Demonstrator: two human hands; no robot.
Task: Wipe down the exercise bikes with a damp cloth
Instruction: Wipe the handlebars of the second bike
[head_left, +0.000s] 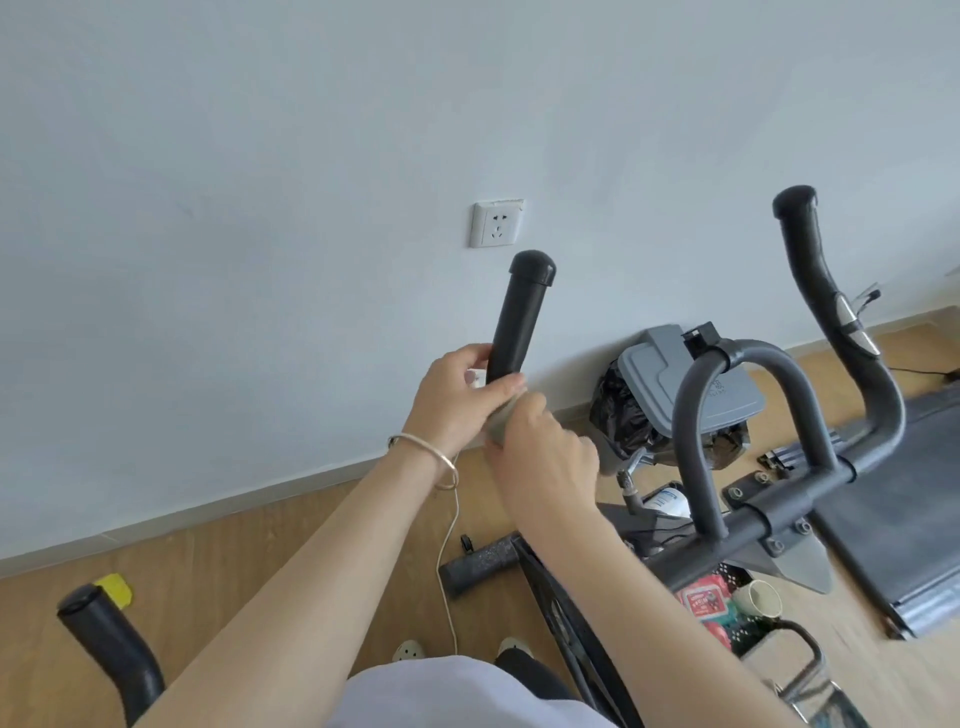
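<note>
I see the dark grey tubular exercise bike handlebar frame (748, 431) at right, above the wooden floor (270, 551). Its black foam upright grip (519, 317) rises before the wall. My left hand (457, 400) wraps the grip's base; my right hand (545, 457) pinches the small grey cloth (503, 423) against it.

My left hand (457, 400) and right hand (540, 457) meet low on the handlebar grip (519, 312); wall socket (497, 223) behind it, trash bin (675, 395) to the right.
</note>
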